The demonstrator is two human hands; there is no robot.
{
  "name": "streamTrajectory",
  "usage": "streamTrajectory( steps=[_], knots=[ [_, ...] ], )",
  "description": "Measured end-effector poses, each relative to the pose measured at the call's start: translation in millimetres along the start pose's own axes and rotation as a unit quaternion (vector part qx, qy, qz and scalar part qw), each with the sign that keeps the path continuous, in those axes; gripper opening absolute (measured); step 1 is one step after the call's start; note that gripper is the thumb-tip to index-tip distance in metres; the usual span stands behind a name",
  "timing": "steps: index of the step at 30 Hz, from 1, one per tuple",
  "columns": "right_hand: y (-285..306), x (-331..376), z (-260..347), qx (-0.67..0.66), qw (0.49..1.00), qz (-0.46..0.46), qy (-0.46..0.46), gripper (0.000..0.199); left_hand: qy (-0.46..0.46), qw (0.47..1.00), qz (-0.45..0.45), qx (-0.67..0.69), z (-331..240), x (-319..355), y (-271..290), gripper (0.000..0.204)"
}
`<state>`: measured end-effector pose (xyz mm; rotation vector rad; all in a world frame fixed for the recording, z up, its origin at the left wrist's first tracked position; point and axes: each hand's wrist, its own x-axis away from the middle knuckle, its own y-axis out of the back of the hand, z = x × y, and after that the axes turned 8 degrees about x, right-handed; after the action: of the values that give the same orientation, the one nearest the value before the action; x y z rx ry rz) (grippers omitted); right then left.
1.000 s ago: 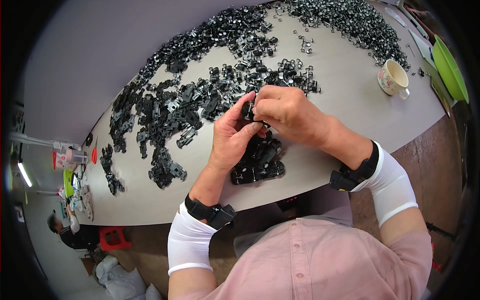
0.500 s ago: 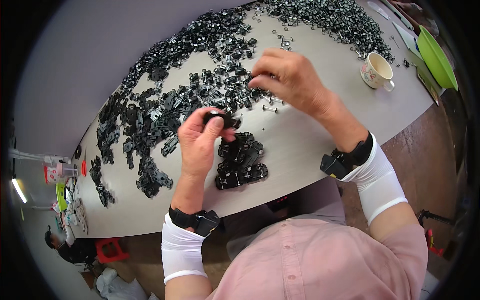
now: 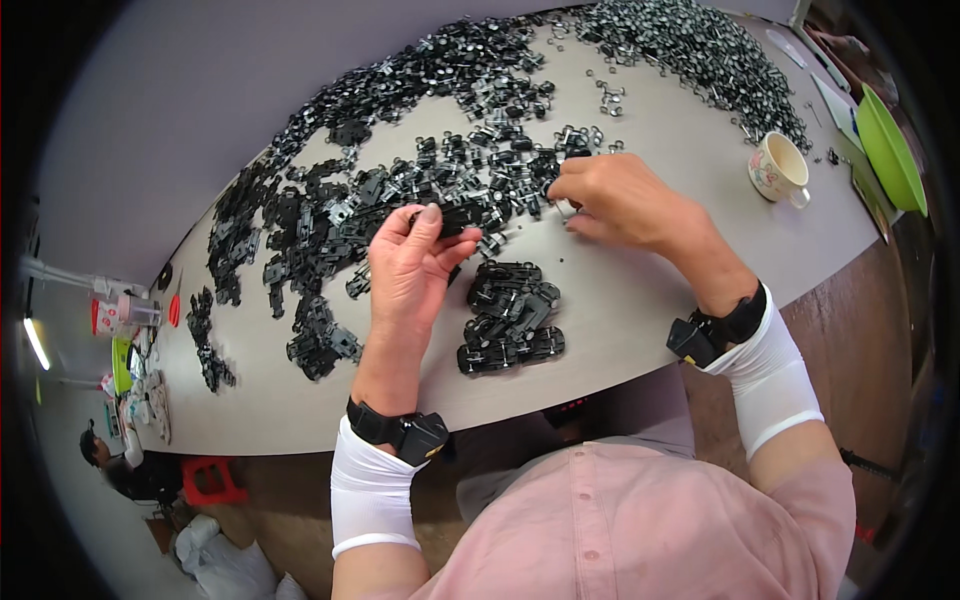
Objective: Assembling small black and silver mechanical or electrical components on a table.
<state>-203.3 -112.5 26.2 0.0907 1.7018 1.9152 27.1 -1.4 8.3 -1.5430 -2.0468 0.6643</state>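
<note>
My left hand [image 3: 408, 275] is closed around a black toy car chassis [image 3: 458, 217], the thumb lying along it. To its right, my right hand [image 3: 635, 203] pinches a small wheel axle [image 3: 564, 208], mostly hidden by the fingertips; a bit of bright metal shows between them. Loose wheel axles [image 3: 515, 175] with black wheels and silver rods lie just beyond both hands. Below the left hand, nearer to me, rests a small heap of black car chassis with wheels [image 3: 512, 345], partly stacked on each other.
Loose black chassis [image 3: 318, 335] spread over the left of the grey table [image 3: 620, 320]. A big heap of wheel parts [image 3: 700, 60] covers the far right. A cup [image 3: 778, 170] and a green bowl [image 3: 888, 150] stand at the right. Another person [image 3: 120, 465] is at far left.
My right hand has come nearer to me off the loose axles, its fingers now pinched around one. The chassis in my left hand has turned. The whole view has shifted slightly.
</note>
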Motion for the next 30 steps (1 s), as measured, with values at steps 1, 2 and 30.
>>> streamTrajectory(
  steps=[1,2,30],
  knots=[
    [1,1,5,-0.028,0.999,-0.043,0.010,0.032,0.018,1.000,0.000,0.004,0,2,-2,0.012],
    [4,-3,14,-0.037,0.996,-0.081,-0.007,0.026,0.023,1.000,-0.008,-0.010,0,4,-8,0.013],
    [-21,-14,39,-0.211,0.966,-0.148,0.001,0.023,-0.041,0.993,0.043,-0.099,12,4,-14,0.018]
  ],
)
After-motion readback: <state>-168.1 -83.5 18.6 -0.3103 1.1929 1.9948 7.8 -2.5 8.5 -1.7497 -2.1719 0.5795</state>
